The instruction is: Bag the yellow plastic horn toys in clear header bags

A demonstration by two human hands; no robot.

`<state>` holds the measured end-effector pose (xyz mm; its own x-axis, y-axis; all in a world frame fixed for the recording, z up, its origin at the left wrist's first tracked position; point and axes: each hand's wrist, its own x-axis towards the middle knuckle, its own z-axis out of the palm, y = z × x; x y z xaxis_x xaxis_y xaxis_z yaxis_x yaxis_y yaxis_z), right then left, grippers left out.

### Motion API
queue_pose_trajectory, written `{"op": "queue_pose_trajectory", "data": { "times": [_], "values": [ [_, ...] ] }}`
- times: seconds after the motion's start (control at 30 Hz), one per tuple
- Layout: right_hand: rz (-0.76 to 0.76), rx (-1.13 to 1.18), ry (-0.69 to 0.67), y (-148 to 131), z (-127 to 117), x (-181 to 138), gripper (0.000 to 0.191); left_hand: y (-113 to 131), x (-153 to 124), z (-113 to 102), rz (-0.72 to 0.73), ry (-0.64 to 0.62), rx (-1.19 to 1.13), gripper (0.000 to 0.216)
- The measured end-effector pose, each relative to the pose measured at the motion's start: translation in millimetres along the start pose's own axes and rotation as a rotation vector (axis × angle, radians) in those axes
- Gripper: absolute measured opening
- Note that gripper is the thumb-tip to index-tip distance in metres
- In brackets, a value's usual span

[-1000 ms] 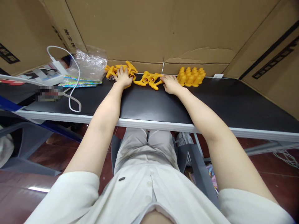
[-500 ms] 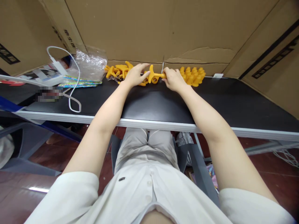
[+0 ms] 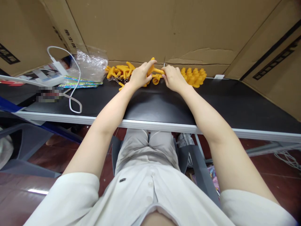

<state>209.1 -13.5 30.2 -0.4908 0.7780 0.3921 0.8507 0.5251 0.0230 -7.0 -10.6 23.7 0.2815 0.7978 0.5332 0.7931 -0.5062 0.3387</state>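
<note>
A yellow T-handled plastic screw lies sideways between my hands, above the back of the black table. My left hand is closed on its T-shaped handle, with thumb and fingers on either side. The end of the ridged shaft is pinched by my right hand; its tip is hidden by the fingers. Just below the shaft sits a round yellow cup-like part. Left of my left hand is a heap of yellow T-shaped pieces with small metal chains. Several upright yellow pieces stand right of my right hand.
A clear plastic bag, colourful flat packets and a white cable lie on the left. Cardboard walls the back of the table. Its metal front edge runs before my lap. A white tag is at the back right.
My left hand has moved right and closed on the T-shaped handle, which has turned. More of the ridged shaft shows. My right hand keeps its pinch and has shifted slightly.
</note>
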Motion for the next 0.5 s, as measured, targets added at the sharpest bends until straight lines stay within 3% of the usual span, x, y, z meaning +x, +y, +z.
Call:
{"op": "queue_pose_trajectory", "data": {
  "times": [0.23, 0.5],
  "values": [
    [0.0, -0.052, 0.009, -5, -9, -1, 0.049, -10, 8, 13, -0.022, 0.018, -0.072, 0.069],
    [-0.031, -0.172, 0.077, -9, -15, -1, 0.052, -19, 17, 21, -0.104, -0.017, -0.202, 0.045]
  ]
}}
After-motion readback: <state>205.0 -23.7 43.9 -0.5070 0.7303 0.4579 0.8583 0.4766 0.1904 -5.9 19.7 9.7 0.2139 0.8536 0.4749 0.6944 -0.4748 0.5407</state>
